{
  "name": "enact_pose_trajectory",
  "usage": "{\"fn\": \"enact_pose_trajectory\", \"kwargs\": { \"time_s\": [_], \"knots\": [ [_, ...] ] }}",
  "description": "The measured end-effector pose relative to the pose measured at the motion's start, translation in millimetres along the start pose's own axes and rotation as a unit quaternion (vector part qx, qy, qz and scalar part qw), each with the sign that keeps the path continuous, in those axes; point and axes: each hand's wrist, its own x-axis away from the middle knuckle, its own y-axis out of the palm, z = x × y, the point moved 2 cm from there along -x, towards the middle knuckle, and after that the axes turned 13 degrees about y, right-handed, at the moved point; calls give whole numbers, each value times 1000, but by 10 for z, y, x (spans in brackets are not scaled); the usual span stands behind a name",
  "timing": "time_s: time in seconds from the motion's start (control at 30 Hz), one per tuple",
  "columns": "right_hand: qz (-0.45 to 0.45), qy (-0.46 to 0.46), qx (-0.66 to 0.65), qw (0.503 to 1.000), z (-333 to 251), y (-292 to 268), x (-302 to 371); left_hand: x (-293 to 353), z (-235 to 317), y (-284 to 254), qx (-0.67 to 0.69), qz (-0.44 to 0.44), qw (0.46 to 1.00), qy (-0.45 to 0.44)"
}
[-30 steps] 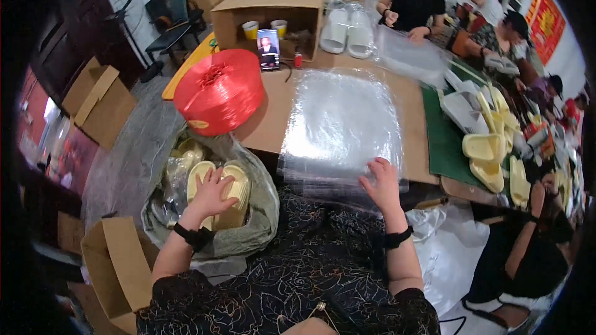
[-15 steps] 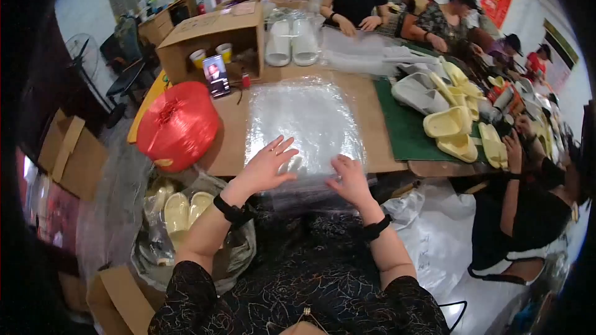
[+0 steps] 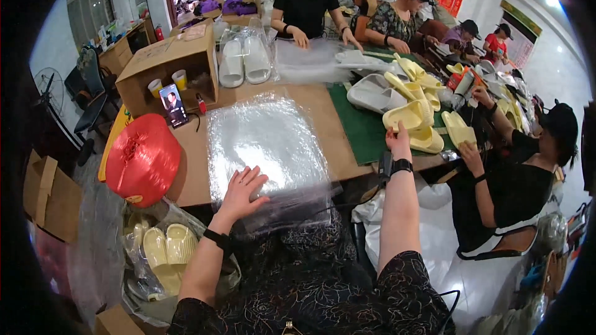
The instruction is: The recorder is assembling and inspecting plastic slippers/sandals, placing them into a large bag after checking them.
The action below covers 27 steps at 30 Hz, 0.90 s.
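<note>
My left hand (image 3: 243,193) rests on the near part of a stack of clear plastic bags (image 3: 267,133), its fingers spread and holding nothing. Out to the right, my right hand (image 3: 398,142) has its fingers closed at the near edge of a pale yellow slipper (image 3: 411,113); its grip is partly hidden. That slipper lies in a pile on a green mat (image 3: 356,123). Beside it are another yellow slipper (image 3: 428,141) and a grey-white slipper (image 3: 370,92). I wear dark bands on both wrists.
Left of the bags stand a large red twine roll (image 3: 144,160), a phone (image 3: 173,105) and an open cardboard box (image 3: 162,56). Bagged white slippers (image 3: 256,61) lie behind. Below left, a plastic sack holds yellow slippers (image 3: 166,257). A co-worker's hand (image 3: 475,160) touches a nearby slipper (image 3: 458,130).
My right hand has left the bags and reached out to the yellow slipper on the right. My left hand has come down onto the bags. The view has turned to the right.
</note>
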Motion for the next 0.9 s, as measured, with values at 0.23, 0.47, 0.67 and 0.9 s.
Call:
{"fn": "enact_pose_trajectory", "kwargs": {
  "time_s": [0.23,0.47,0.67,0.9],
  "knots": [
    [13,-240,237,941,281,568,578,177,14,-30,-6,1,999,-40],
    [-158,-502,312,791,588,995,1572,122,-80,65,-9,21,1000,-15],
    [-260,-272,305,875,905,1124,2470,77,-48,55,-19,27,999,7],
    [-290,-141,312,894,1378,1060,2912,100,-59,68,-18,22,1000,-4]
  ]
}}
